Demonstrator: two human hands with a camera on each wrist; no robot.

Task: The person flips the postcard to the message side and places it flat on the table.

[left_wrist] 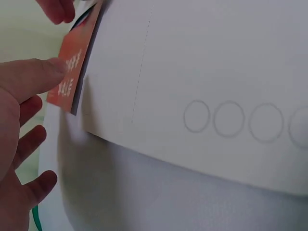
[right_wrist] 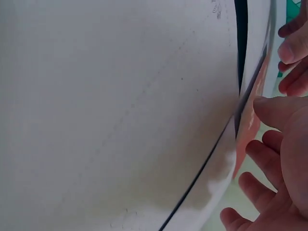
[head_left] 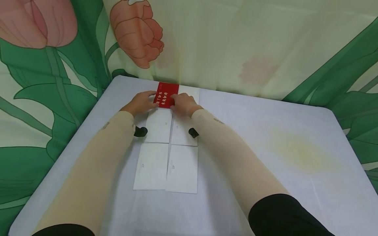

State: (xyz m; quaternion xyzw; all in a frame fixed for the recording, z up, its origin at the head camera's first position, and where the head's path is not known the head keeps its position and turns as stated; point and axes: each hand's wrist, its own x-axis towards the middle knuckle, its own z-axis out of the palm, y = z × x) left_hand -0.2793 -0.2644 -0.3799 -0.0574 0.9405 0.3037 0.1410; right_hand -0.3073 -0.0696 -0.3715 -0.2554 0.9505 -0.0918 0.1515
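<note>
A red card with white printed characters lies at the far end of the table, topping the left column of white cards. My left hand is at its left edge, and in the left wrist view the thumb rests on the red face while the other fingers spread apart. From the right, my right hand touches the card's right edge with its thumb, the remaining fingers loosely spread. Another white card lies beside the red one, partly behind my right hand.
More white cards form two columns toward me, nearly edge to edge. Printed circles mark one card. White cloth covers the table; a curtain with printed flowers hangs behind its far edge.
</note>
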